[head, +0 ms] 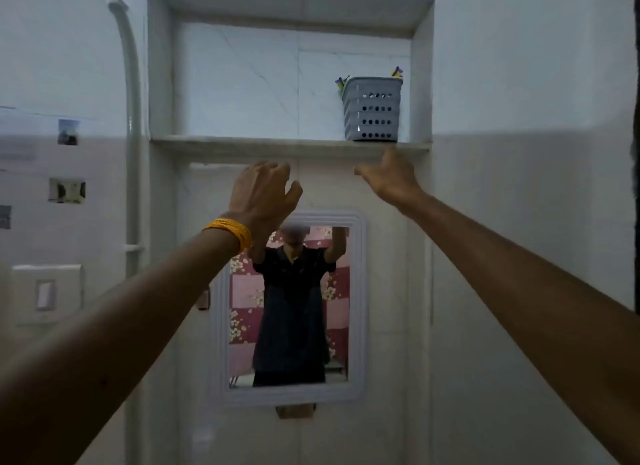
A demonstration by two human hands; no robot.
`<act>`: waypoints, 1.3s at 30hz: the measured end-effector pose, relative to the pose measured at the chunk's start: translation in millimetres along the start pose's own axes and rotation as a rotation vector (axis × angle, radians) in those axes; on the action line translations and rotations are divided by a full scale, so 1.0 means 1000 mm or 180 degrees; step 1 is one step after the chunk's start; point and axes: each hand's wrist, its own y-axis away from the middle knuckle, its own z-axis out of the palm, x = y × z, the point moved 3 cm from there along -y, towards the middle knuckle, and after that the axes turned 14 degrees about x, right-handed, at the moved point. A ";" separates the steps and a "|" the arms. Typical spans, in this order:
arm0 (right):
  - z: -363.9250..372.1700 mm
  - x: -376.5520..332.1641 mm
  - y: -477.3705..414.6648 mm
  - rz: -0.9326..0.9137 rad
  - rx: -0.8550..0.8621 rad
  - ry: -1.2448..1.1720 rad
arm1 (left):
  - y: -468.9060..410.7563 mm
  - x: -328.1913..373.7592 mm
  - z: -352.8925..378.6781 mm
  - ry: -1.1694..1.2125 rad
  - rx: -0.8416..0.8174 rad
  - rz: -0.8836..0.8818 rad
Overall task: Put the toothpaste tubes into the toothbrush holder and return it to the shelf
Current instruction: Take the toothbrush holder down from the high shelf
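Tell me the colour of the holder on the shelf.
Grey, with rows of round holes: the holder, clearest in the head view.

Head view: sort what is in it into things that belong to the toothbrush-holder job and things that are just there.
Part of the job:
- grey toothbrush holder, standing at the right end of the shelf
- tube ends poking above its rim
- left hand and right hand, both empty, below the shelf

Just there:
- mirror
- wall switch
- pipe

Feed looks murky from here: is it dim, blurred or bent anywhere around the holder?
Head view: dim, bluish light, no glare; the toothbrush holder on the shelf is soft but readable; left hand and right hand slightly motion-blurred; wide-angle bending curves the pipe.
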 end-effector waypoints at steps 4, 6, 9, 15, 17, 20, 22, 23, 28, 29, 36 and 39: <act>0.012 -0.010 -0.047 0.0122 0.0468 -0.0052 | -0.036 -0.019 0.032 0.0149 0.0295 0.0071; 0.024 -0.012 -0.074 0.0240 0.0628 -0.0019 | -0.059 -0.031 0.054 0.0125 0.0330 0.0117; 0.038 -0.013 -0.104 0.0355 0.0793 -0.0070 | -0.087 -0.051 0.086 -0.0080 0.0127 0.0067; 0.062 -0.010 -0.139 0.0544 0.1096 0.0016 | -0.105 -0.065 0.127 -0.0470 -0.0097 0.0095; 0.064 -0.009 -0.147 0.0646 0.1146 0.0060 | -0.106 -0.065 0.130 -0.0499 0.0047 0.0153; 0.066 -0.010 -0.150 0.0732 0.1195 0.0054 | -0.107 -0.066 0.130 -0.0510 -0.0012 0.0220; 0.066 -0.012 -0.150 0.0745 0.1203 0.0024 | -0.108 -0.066 0.128 -0.0514 -0.0094 0.0174; 0.065 -0.013 -0.149 0.0752 0.1203 -0.0012 | -0.108 -0.065 0.127 -0.0522 -0.0121 0.0151; 0.054 -0.019 -0.139 0.0725 0.1247 -0.0293 | -0.105 -0.059 0.122 -0.0493 -0.0259 -0.0022; 0.051 -0.021 -0.135 0.0701 0.1277 -0.0343 | -0.102 -0.058 0.121 -0.0483 -0.0270 -0.0081; 0.023 -0.034 -0.104 0.0546 0.1474 -0.0693 | -0.084 -0.050 0.106 -0.0297 -0.0470 -0.0157; 0.013 -0.034 -0.084 0.0340 0.1581 -0.0829 | -0.064 -0.048 0.098 -0.0138 -0.0281 -0.0055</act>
